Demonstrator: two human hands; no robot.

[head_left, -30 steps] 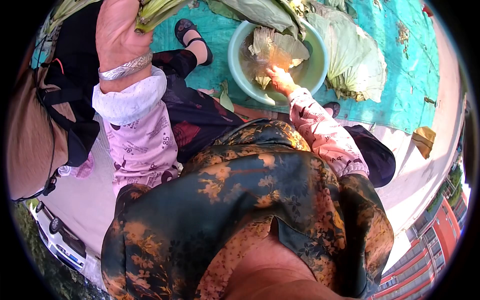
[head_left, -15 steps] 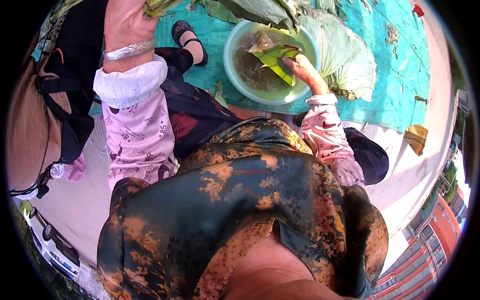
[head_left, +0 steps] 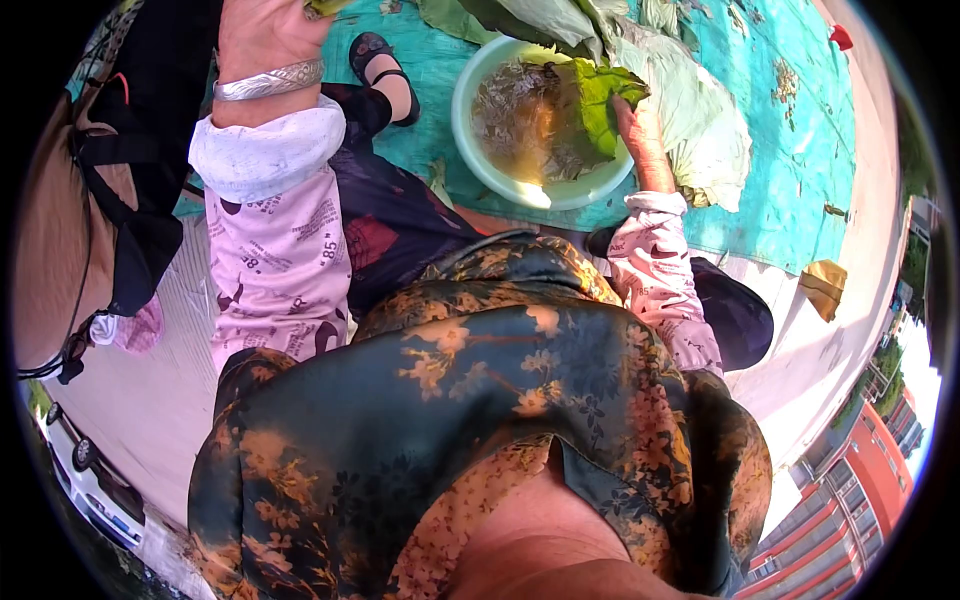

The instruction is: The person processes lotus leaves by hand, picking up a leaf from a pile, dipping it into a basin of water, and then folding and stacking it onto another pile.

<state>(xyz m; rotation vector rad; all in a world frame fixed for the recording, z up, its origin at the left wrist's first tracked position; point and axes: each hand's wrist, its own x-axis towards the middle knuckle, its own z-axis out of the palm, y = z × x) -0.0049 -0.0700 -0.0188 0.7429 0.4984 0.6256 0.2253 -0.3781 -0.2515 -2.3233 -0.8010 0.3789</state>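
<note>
My right hand (head_left: 645, 135) pinches a ragged green leaf piece (head_left: 608, 100), holding it over the right side of a pale green basin (head_left: 470, 160). Rippling brownish water (head_left: 515, 115) fills the lower part of the basin. At the top left is my left hand (head_left: 268, 40), wearing a silver bracelet (head_left: 270, 80). It is closed around a green stalk (head_left: 325, 7), with its fingers cut off by the frame's top edge. A large, dark grey-green leaf (head_left: 535, 22) hangs above the basin's far rim; where it is held is out of view.
Big pale leaves (head_left: 705, 125) lie right of the basin on a turquoise sheet (head_left: 800, 190). A brown scrap (head_left: 825, 288) sits at the sheet's edge. Another person's shoe (head_left: 375, 60) stands left of the basin. Dark bags (head_left: 140, 190) are at far left.
My right hand has moved right and slightly up with the leaf piece, which now stands more upright. The water is more stirred. My left hand has shifted slightly up.
</note>
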